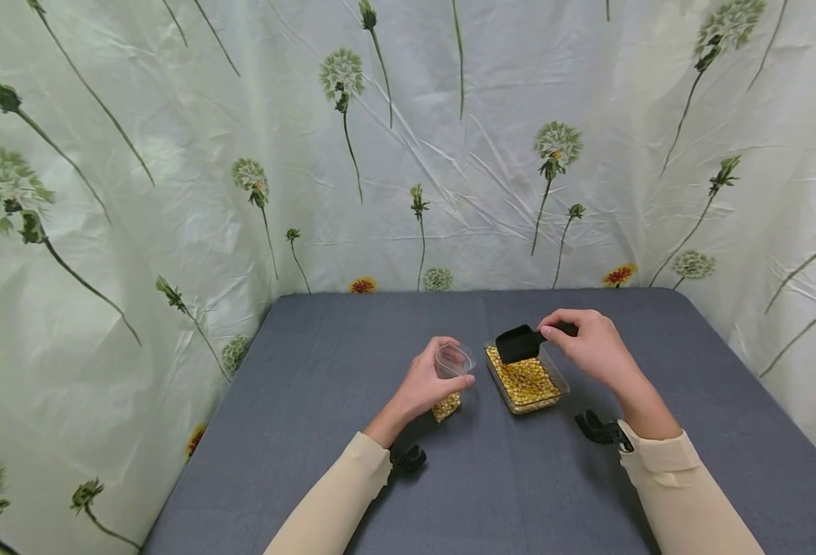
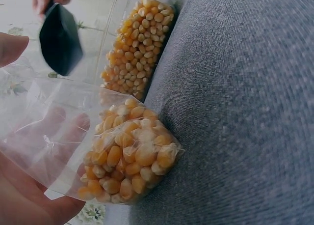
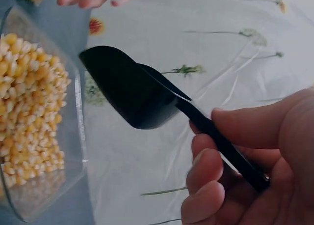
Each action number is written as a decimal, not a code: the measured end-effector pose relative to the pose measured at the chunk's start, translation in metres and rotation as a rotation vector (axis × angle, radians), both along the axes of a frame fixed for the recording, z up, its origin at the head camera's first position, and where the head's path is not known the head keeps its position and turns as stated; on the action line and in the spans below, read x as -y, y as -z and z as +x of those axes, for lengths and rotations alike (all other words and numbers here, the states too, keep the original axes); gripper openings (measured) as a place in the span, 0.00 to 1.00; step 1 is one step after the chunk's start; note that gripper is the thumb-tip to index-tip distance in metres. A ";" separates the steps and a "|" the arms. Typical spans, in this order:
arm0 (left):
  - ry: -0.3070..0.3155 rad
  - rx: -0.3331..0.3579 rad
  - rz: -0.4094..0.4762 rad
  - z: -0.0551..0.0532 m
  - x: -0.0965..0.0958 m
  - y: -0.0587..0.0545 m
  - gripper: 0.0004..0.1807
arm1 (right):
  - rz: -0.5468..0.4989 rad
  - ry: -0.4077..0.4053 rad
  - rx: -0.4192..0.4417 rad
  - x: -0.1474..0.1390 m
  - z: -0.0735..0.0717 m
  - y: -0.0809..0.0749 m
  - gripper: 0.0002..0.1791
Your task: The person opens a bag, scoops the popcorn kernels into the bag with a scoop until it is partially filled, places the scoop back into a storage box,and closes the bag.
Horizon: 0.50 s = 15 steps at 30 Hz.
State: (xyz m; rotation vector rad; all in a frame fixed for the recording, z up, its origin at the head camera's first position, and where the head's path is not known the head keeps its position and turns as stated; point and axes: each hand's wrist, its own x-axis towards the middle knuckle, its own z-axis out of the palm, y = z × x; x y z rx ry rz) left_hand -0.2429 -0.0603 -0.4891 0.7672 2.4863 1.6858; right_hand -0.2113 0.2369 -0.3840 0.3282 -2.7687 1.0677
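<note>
My left hand [image 1: 427,379] grips a clear plastic bag [image 2: 130,158] around its open upper part. Corn kernels fill the bag's lower part, which is close over the cloth in the left wrist view. My right hand [image 1: 594,351] holds a black scoop [image 1: 517,344] by its handle, thumb on top and fingers curled beneath. The scoop's bowl is tilted over the far side of a clear plastic container [image 1: 555,375]. Inside that container lies a thick layer of corn kernels [image 3: 29,107]. The left thumb and fingers hold the bag's mouth spread apart.
A grey cloth [image 1: 311,370] covers the table. Behind it hangs a pale curtain [image 1: 491,154] printed with dandelions. Black straps [image 1: 597,428] show at both wrists, below the beige sleeves.
</note>
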 end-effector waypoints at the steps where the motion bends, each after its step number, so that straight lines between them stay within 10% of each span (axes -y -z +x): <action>1: 0.001 0.000 0.002 0.000 0.000 0.000 0.35 | 0.003 -0.009 0.025 -0.001 -0.002 0.002 0.11; 15: 0.006 -0.020 -0.005 -0.001 0.000 0.002 0.34 | 0.112 0.003 0.150 0.003 -0.023 0.038 0.08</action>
